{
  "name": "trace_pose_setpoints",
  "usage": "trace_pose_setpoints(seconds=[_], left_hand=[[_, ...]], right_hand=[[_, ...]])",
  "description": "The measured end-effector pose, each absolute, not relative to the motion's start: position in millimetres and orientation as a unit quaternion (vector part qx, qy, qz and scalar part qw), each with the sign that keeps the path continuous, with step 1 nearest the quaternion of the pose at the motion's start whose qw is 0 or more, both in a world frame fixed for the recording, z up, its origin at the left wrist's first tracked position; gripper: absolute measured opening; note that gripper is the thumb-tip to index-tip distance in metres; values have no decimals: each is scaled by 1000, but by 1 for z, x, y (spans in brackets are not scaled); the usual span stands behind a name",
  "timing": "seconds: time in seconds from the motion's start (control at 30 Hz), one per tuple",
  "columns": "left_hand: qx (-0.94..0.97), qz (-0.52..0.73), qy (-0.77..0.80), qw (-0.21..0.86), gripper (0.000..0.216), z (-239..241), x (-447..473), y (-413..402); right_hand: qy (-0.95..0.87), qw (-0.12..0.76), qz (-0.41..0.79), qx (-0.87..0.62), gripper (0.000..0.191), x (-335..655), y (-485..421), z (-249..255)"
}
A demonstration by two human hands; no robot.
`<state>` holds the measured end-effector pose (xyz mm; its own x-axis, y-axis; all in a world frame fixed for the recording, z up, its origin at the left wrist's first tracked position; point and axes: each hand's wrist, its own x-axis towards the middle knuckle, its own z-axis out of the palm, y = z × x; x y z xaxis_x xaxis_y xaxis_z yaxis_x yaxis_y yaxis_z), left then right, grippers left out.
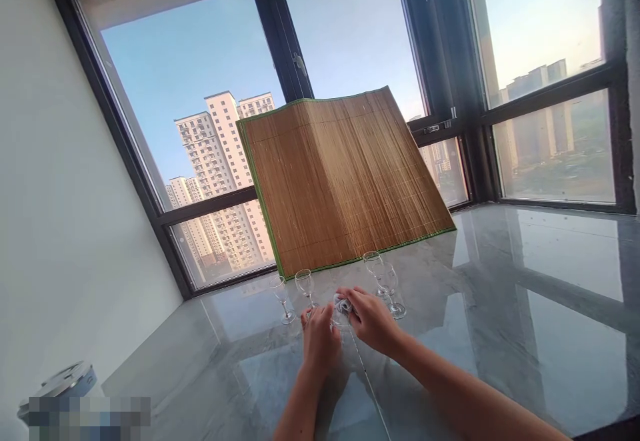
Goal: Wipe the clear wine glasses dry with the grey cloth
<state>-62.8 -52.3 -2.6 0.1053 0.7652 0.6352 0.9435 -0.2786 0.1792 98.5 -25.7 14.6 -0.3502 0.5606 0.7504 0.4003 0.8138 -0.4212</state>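
Note:
My left hand has its fingers curled around a clear glass, which is mostly hidden by both hands. In my right hand is a crumpled white and grey cloth, pinched close against that glass. Two stemmed glasses stand upright beyond my left hand: a leftmost glass and another glass. Just past my right hand, a front glass overlaps a rear glass, both upright.
A brown bamboo mat with green edging leans against the dark-framed windows behind the glasses. The glossy grey marble surface reflects the windows. At the lower left stands a lidded container, partly blurred out, near the white wall.

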Motion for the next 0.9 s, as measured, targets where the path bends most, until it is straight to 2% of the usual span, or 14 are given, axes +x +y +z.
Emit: trace_pose_setpoints(seconds=[0.13,0.23,0.5,0.67,0.8,0.9], left_hand=[[-723,-346,-586,114,47,-4,-64,-50],[-683,-369,-621,106,45,-2,-67,-47],[-720,-345,-591,115,50,1,-71,-54],[-701,-397,-585,94,46,-1,-70,-50],[-646,-489,-585,36,41,2,-67,-48],[-597,-567,-564,-52,33,5,-62,-46]], right_hand=[[-780,524,86,-332,48,107,-13,14],[-754,539,137,-350,53,107,-9,11],[-730,452,403,-317,49,97,-12,7],[-657,433,549,-283,55,105,-22,27],[-619,500,556,-241,52,109,-30,41],[-607,621,434,-238,49,111,-32,43]])
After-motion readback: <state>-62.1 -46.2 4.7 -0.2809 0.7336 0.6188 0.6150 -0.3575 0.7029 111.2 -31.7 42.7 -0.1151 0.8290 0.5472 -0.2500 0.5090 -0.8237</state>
